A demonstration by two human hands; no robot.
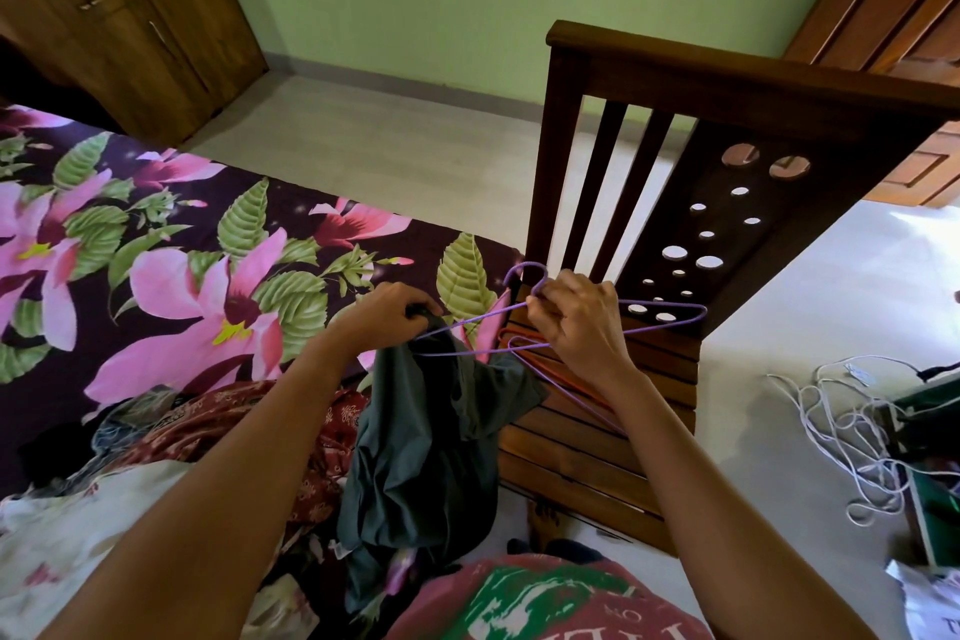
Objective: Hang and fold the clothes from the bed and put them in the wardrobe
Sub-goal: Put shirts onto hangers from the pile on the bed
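Snagging looks the main risk: the purple wire hanger [523,265], held just in front of the footboard [753,83], crosses the spare hangers [519,332] lying at its base and could drag one up. The right hand [576,317] pinches the hanger's neck. The left hand [387,314], farther from the footboard, grips the bunched dark grey garment [421,431] at the hanger's tip, where the garment could slip off.

Counts: 2 purple hangers [525,265], 1 orange hanger [519,331], 1 dark grey garment [426,431], 1 left hand [387,314], 1 right hand [582,322].
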